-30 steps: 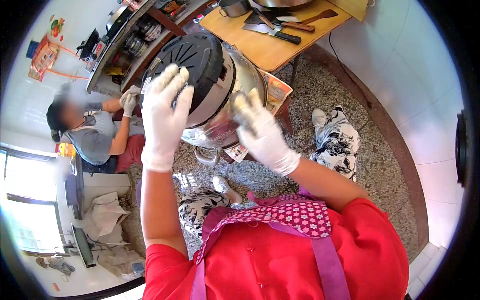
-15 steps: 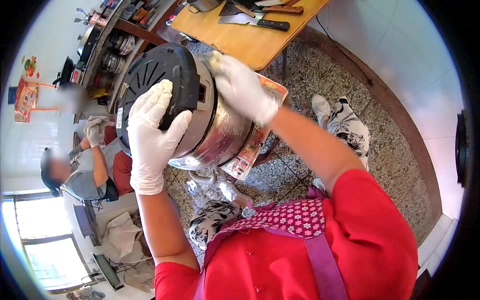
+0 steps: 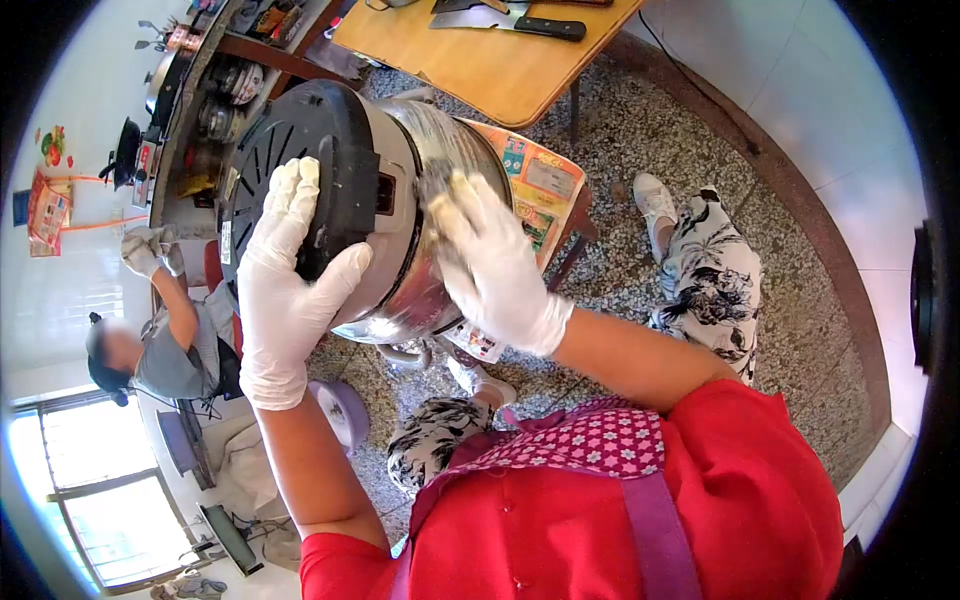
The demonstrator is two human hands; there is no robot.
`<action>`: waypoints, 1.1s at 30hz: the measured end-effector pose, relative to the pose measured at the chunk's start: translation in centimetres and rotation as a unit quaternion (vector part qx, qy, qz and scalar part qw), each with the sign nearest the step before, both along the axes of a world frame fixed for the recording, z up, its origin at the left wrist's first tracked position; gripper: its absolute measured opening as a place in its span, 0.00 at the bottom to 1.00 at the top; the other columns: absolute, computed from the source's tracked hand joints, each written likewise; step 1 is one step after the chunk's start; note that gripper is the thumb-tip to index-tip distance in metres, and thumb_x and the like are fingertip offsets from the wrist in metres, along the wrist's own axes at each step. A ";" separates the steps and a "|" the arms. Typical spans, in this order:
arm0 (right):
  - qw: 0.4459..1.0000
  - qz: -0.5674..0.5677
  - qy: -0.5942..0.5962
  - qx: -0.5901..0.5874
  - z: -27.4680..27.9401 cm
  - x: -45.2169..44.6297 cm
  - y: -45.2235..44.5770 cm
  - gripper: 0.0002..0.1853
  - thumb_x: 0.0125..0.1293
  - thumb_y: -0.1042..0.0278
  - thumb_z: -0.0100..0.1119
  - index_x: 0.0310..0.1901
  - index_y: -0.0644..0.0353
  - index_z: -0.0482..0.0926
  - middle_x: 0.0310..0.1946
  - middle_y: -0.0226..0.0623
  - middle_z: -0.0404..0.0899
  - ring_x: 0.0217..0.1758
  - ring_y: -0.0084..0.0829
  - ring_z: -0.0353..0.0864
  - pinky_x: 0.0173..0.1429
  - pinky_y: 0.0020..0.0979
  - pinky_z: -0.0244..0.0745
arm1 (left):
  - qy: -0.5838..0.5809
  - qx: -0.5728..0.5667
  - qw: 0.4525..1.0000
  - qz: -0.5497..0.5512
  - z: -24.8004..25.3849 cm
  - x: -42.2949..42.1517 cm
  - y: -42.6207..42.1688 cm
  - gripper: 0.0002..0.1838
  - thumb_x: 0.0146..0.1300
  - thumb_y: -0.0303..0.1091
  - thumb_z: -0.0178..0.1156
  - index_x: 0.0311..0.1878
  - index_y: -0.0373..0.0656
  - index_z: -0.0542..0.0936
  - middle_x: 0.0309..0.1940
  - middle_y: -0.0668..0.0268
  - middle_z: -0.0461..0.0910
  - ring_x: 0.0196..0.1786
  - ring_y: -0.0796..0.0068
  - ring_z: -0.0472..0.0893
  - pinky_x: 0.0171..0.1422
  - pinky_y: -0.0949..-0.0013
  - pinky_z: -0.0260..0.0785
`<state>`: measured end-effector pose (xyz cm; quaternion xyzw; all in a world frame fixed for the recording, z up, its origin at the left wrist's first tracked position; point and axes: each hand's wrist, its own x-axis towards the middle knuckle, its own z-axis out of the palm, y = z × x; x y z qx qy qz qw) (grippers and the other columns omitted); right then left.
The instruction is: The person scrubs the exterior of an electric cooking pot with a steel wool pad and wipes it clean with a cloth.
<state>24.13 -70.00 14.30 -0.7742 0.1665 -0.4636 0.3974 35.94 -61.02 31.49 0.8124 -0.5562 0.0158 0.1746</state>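
A large metal pot [image 3: 445, 150] lies tipped on its side, its black slotted base [image 3: 265, 150] facing left. My left hand [image 3: 290, 280], in a white glove, rests on the base with fingers spread and thumb apart, holding nothing. Against the shiny side of the pot, my gloved right hand [image 3: 490, 255] presses a grey scouring pad [image 3: 434, 184], its fingers bent over it. Newspaper [image 3: 540, 180] lies under the pot on a low stool, mostly hidden.
A wooden table [image 3: 470, 60] with knives [image 3: 510, 22] stands beyond the pot. Shelves [image 3: 285, 60] with cookware are at upper left. Another person [image 3: 180, 350] in gloves sits at the left. A purple basin [image 3: 340, 415] is on the floor.
My right hand has rubbed up and back down along the pot's side. My left hand stays on the base. The view has shifted, and the other person appears lower and farther left.
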 end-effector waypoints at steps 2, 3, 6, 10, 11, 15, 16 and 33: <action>0.999 0.023 -0.034 0.002 0.6 2.9 -3.9 0.21 0.59 0.73 0.51 0.55 0.68 0.73 0.61 0.60 0.70 0.63 0.57 0.70 0.65 0.47 0.68 | 0.013 -0.003 1.000 0.002 -0.1 0.0 0.0 0.37 0.49 0.32 0.71 0.64 0.30 0.72 0.66 0.44 0.70 0.72 0.53 0.67 0.75 0.61 0.56; 0.998 0.021 -0.058 0.002 0.1 6.3 -6.7 0.19 0.60 0.71 0.48 0.52 0.67 0.75 0.54 0.59 0.76 0.57 0.53 0.75 0.60 0.45 0.72 | 0.012 -0.004 1.000 0.002 -0.2 0.0 0.0 0.37 0.49 0.32 0.71 0.64 0.30 0.72 0.66 0.44 0.70 0.72 0.53 0.67 0.75 0.61 0.56; 0.960 0.256 0.094 0.058 2.4 11.5 -13.4 0.16 0.68 0.64 0.44 0.48 0.60 0.80 0.48 0.49 0.81 0.50 0.50 0.81 0.57 0.43 0.75 | -0.014 0.000 1.000 -0.022 0.1 0.2 0.0 0.37 0.49 0.32 0.71 0.64 0.30 0.72 0.66 0.44 0.71 0.72 0.53 0.67 0.76 0.60 0.55; 0.955 0.207 0.169 -0.127 2.5 13.9 -14.4 0.19 0.76 0.60 0.38 0.45 0.61 0.80 0.46 0.48 0.82 0.52 0.48 0.81 0.55 0.42 0.76 | 0.013 -0.005 1.000 -0.010 -0.1 0.2 0.1 0.37 0.49 0.33 0.72 0.63 0.29 0.73 0.65 0.44 0.71 0.72 0.52 0.67 0.76 0.60 0.55; 0.968 0.212 0.134 0.017 2.6 12.4 -13.2 0.20 0.76 0.58 0.38 0.43 0.63 0.79 0.44 0.50 0.82 0.52 0.51 0.80 0.53 0.43 0.75 | 0.004 -0.001 1.000 -0.013 -0.1 0.2 0.2 0.37 0.49 0.32 0.71 0.63 0.29 0.72 0.65 0.44 0.71 0.72 0.52 0.67 0.76 0.60 0.55; 0.992 0.034 -0.120 0.007 0.0 4.3 -5.9 0.17 0.66 0.68 0.47 0.53 0.65 0.76 0.53 0.58 0.76 0.58 0.55 0.73 0.62 0.46 0.69 | -0.007 0.020 1.000 -0.007 0.4 -0.2 -0.4 0.37 0.48 0.29 0.70 0.64 0.29 0.72 0.66 0.45 0.71 0.72 0.52 0.67 0.76 0.60 0.55; 0.994 0.056 -0.084 0.040 0.0 2.4 -4.2 0.20 0.66 0.67 0.47 0.56 0.66 0.75 0.58 0.58 0.72 0.62 0.54 0.70 0.67 0.44 0.66 | -0.006 0.023 1.000 -0.010 0.3 -0.2 -0.4 0.37 0.48 0.29 0.70 0.64 0.29 0.72 0.66 0.45 0.71 0.72 0.52 0.67 0.76 0.60 0.55; 0.970 0.166 -0.004 0.179 -1.4 7.5 -10.3 0.22 0.71 0.66 0.44 0.63 0.64 0.71 0.63 0.54 0.72 0.66 0.46 0.72 0.69 0.31 0.65 | 0.024 -0.013 1.000 0.002 0.0 -0.2 -0.4 0.35 0.49 0.29 0.69 0.63 0.30 0.73 0.65 0.46 0.71 0.71 0.53 0.68 0.76 0.61 0.55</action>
